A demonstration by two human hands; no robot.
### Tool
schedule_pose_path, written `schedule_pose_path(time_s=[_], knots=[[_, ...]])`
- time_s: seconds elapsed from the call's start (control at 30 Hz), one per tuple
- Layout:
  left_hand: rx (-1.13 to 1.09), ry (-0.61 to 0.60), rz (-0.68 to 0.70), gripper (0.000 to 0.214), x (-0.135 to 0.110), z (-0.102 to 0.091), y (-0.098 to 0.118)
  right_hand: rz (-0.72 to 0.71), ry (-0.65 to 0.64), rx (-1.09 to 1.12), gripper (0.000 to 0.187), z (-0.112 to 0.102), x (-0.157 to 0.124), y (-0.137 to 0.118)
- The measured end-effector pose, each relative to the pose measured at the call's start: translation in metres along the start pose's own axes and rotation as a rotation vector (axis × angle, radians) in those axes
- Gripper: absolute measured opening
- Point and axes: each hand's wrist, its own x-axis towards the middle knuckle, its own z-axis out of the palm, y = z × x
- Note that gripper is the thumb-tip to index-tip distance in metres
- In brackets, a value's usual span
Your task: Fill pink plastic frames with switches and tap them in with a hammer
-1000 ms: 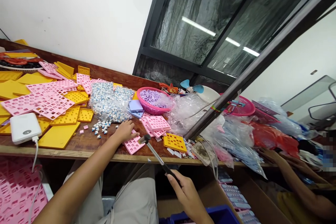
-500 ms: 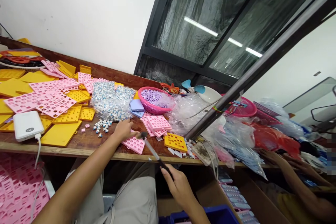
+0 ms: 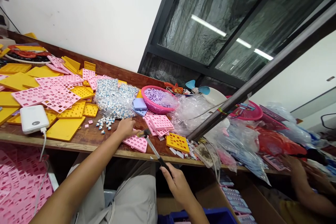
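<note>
My left hand [image 3: 126, 128] rests on the wooden bench [image 3: 89, 143], its fingers curled down onto the edge of a small pink plastic grid plate [image 3: 136, 142]. My right hand [image 3: 176, 182] is below the bench edge, wrapped round the dark handle of a small hammer [image 3: 153, 148]. The hammer head hovers just over the pink plate, next to my left fingers. Loose white and blue keyboard switches [image 3: 104, 124] lie just left of my left hand.
Pink and yellow grid plates [image 3: 52, 98] cover the bench's left, with a white power bank [image 3: 33, 119], a bag of switches [image 3: 112, 99] and a pink basket [image 3: 155, 100]. Plastic bags [image 3: 236, 133] pile up on the right. Another person's arm [image 3: 304, 189] works at lower right.
The hammer head has come down closer to the pink plate and my right hand has moved slightly up. The view has shifted a little to the right. My left hand stays on the plate.
</note>
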Motion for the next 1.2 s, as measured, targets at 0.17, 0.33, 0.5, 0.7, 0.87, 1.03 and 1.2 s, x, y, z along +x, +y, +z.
schedule_pose_path(time_s=[0.17, 0.33, 0.5, 0.7, 0.87, 1.03, 1.2], knots=[[0.002, 0.002, 0.003, 0.053, -0.001, -0.002, 0.002, 0.006, -0.027, -0.003, 0.043, 0.003, -0.004, 0.0], [0.001, 0.016, -0.008, 0.044, -0.002, 0.0, 0.003, 0.009, -0.069, -0.091, 0.044, 0.001, -0.004, -0.004], [0.021, 0.028, -0.021, 0.034, -0.002, 0.001, 0.004, 0.025, 0.122, 0.121, 0.042, -0.007, -0.007, 0.009], [0.033, 0.021, -0.012, 0.031, -0.002, 0.003, 0.006, 0.118, 0.085, -0.064, 0.045, -0.015, -0.019, 0.033], [0.048, 0.023, -0.039, 0.032, -0.002, -0.003, 0.011, 0.143, 0.085, -0.123, 0.053, -0.019, -0.016, 0.031], [0.095, 0.085, -0.106, 0.04, -0.029, -0.026, 0.022, 0.088, 0.155, 0.029, 0.047, -0.026, 0.001, 0.022], [0.038, 0.155, 0.017, 0.034, -0.101, -0.015, 0.04, -0.008, 0.237, 0.133, 0.047, -0.017, 0.033, 0.01]])
